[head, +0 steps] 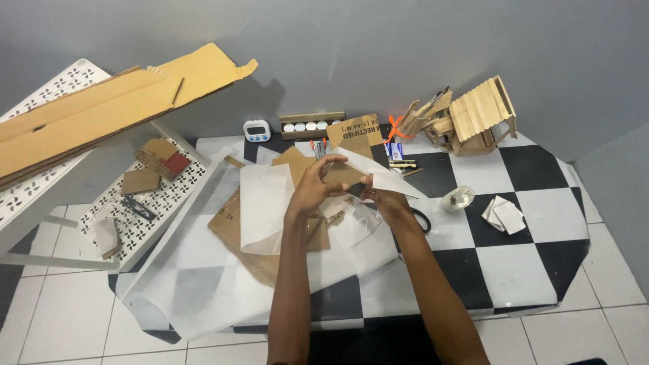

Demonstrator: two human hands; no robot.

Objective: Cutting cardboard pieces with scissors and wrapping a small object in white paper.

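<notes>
Both my hands are raised above the middle of the checkered table (520, 270). My left hand (314, 186) and my right hand (385, 196) together grip a small brown cardboard piece (341, 174) with a white translucent sheet (385, 177) folded over it. The sheet sticks out to the right as a point. Under my hands lie flat brown cardboard (233, 226) and more white translucent paper (263, 206). Black scissors (422, 220) peek out just right of my right wrist.
A craft-stick house (476, 118) stands at the back right. A small digital timer (257, 130), a tray of white jars (311, 126) and pens (318, 147) sit at the back. Folded paper (503, 215) and a tape roll (458, 198) lie right. Big cardboard (88, 115) rests on a white rack (145, 203).
</notes>
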